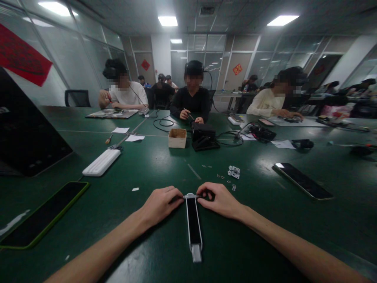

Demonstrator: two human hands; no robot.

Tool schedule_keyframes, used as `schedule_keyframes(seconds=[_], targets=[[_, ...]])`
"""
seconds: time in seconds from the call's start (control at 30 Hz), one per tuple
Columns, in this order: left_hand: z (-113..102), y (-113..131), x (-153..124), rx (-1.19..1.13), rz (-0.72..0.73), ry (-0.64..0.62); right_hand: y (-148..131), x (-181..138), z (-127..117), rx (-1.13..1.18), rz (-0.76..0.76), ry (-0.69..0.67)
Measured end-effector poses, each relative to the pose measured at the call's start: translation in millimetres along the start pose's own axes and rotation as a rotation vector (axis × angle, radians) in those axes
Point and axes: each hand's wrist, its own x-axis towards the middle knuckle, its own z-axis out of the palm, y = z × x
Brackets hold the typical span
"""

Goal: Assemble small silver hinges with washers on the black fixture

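A long, narrow device with a black face and white rim [193, 222] lies lengthwise on the table in front of me, a pale block at its near end. Across its far end runs a thin grey crosspiece [191, 197], whose kind I cannot make out. My left hand [163, 202] pinches the left end of this crosspiece between thumb and fingers. At its right end, my right hand [219, 199] pinches a small dark part, with the fingers curled. Beyond my right hand are a silver metal bracket [234, 171] and several tiny metal pieces [233, 187].
Phones lie at left [44, 214] and right [303, 181]. A white power strip [102, 162] is at the left, near a large dark screen [26, 125]. Ahead stand a small open box [177, 139] and a black stand [204, 137] with cables. Several people sit across the green table [156, 165].
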Motion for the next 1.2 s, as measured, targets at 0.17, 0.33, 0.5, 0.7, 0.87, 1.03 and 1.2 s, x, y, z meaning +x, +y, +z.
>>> schedule_keyframes(seconds=[0.17, 0.33, 0.5, 0.7, 0.87, 1.03, 1.2], targets=[[-0.8, 0.6, -0.5, -0.002, 0.001, 0.005, -0.6, -0.8, -2.2, 0.040, -0.039, -0.020], [0.3, -0.4, -0.5, -0.009, 0.001, 0.007, -2.1, -1.2, -3.5, 0.045, -0.040, 0.000], [-0.2, 0.3, -0.1, -0.009, 0.004, 0.008, -0.2, -1.2, 0.1, 0.080, -0.049, 0.009], [-2.2, 3.2, 0.2, -0.007, 0.002, 0.005, 2.9, -1.7, 2.0, 0.071, -0.070, 0.013], [-0.8, 1.7, 0.1, 0.005, 0.000, 0.004, 1.1, -2.6, 3.5, 0.014, -0.103, 0.023], [3.2, -4.8, -1.4, 0.004, 0.003, -0.008, -0.2, -6.3, 2.3, -0.096, -0.188, 0.069], [3.0, -8.6, -1.6, -0.010, 0.013, -0.011, 13.1, -14.2, -32.1, -0.348, -0.263, 0.137]])
